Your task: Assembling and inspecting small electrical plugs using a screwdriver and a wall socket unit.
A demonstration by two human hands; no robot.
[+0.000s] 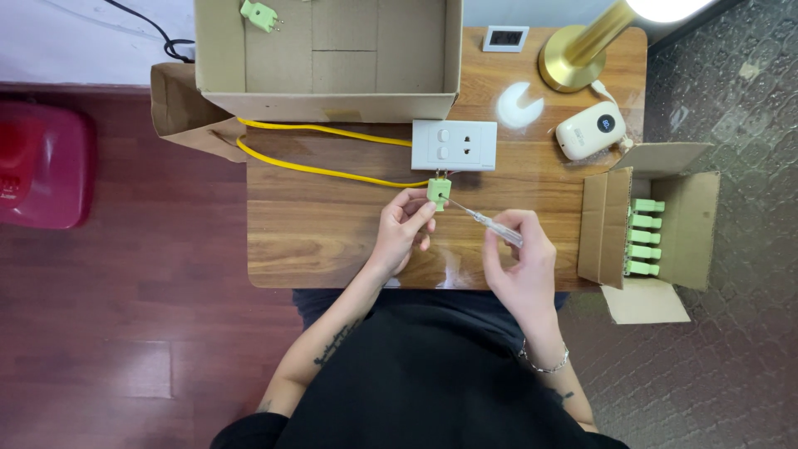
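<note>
left hand (401,229) fingers clamp green plug (439,193) | right hand (519,258) fingers clamp screwdriver (490,223) | small carton (652,229) right

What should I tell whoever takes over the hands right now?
Left hand: pinches a green plug below the white socket.
Right hand: holds a screwdriver, tip at the plug.
Done: one green plug lies in the big box.
Left: a row of green plugs waits in the small box on the right.

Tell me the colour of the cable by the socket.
Yellow cable, clearest in the head view.
</note>
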